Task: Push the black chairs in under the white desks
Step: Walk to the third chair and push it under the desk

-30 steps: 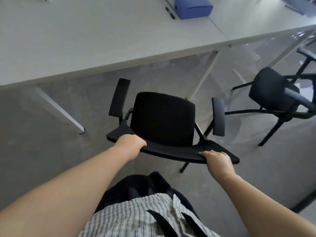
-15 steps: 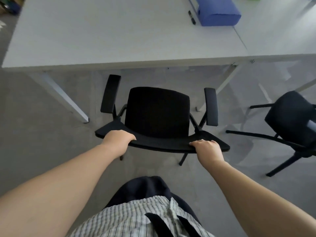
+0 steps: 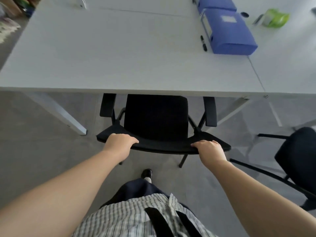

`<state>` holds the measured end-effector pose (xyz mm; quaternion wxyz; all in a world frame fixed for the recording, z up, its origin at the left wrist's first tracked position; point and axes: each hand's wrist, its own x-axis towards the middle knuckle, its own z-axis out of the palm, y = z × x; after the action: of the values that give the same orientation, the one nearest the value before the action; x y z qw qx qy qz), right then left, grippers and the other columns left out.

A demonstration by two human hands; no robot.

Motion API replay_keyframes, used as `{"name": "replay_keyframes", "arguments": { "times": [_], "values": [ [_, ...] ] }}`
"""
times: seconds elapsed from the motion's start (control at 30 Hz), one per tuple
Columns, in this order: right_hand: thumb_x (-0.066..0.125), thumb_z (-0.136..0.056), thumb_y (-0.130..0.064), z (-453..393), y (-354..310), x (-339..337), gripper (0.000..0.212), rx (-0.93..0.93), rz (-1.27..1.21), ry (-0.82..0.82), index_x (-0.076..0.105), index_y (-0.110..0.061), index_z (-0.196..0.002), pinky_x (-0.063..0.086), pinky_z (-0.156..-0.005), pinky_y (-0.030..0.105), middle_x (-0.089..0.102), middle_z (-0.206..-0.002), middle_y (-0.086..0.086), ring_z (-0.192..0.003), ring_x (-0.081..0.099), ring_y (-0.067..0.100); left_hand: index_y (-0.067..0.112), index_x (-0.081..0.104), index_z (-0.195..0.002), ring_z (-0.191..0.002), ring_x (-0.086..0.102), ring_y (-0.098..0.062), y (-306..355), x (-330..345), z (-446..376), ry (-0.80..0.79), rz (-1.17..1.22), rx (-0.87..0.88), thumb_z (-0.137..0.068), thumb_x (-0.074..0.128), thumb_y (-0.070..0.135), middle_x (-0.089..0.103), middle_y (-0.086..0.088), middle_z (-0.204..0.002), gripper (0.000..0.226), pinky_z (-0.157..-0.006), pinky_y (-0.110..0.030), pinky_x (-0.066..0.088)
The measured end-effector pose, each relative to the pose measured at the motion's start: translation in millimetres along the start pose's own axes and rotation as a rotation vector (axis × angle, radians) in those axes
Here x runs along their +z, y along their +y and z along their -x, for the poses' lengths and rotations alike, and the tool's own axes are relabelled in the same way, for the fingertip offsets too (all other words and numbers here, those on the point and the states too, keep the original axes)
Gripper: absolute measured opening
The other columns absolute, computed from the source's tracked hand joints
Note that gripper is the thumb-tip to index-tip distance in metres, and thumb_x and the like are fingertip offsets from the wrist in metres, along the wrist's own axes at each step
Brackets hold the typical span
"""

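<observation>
Both hands, the left hand [image 3: 120, 142] and right hand [image 3: 209, 149], hold a clenched grip on the backrest top of the black chair [image 3: 156, 117], whose front sits just under the white table [image 3: 119, 53] edge; next comes a straight push forward.

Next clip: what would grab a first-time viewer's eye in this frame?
Dead centre, the black chair, its front edge at the rim of the white desk, with the left hand and right hand gripping its backrest top. Then the blue file boxes far right on the desk, and a second black chair standing out at right.
</observation>
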<state>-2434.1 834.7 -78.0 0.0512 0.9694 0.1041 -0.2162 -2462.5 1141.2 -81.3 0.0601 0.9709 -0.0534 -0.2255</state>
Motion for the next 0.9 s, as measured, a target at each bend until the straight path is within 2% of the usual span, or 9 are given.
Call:
{"name": "replay_keyframes", "arguments": {
  "times": [0.37,0.53,0.9],
  "values": [
    [0.048,-0.087,0.000,-99,19,-48,0.056,-0.054,0.026,0.019,0.049,-0.031,-0.134,0.033,-0.113,0.035,0.059,-0.129,-0.001,-0.120,0.053,0.022,0.035,0.048,-0.136,-0.121,0.055,-0.023,-12,-41,-85,0.024,0.034,-0.043,-0.081,0.039,-0.013,0.061,0.004,-0.132,0.074,-0.099,-0.035,0.043],
    [0.047,-0.087,0.000,-131,28,-60,0.056,-0.075,0.031,0.026,0.051,-0.031,-0.133,0.035,-0.111,0.036,0.060,-0.127,0.000,-0.118,0.055,0.023,0.037,0.050,-0.133,-0.118,0.054,-0.023,-13,-52,-114,0.042,0.017,-0.054,-0.082,0.041,-0.009,0.062,0.005,-0.128,0.069,-0.091,-0.036,0.042],
    [0.049,-0.087,-0.003,-180,44,-83,0.054,-0.149,0.063,0.005,0.050,-0.031,-0.133,0.038,-0.105,0.034,0.060,-0.124,0.001,-0.116,0.055,0.023,0.042,0.056,-0.125,-0.111,0.056,-0.022,-11,-71,-159,0.050,0.026,-0.124,-0.081,0.043,-0.006,0.065,0.007,-0.119,0.066,-0.091,-0.036,0.039]
  ]
}}
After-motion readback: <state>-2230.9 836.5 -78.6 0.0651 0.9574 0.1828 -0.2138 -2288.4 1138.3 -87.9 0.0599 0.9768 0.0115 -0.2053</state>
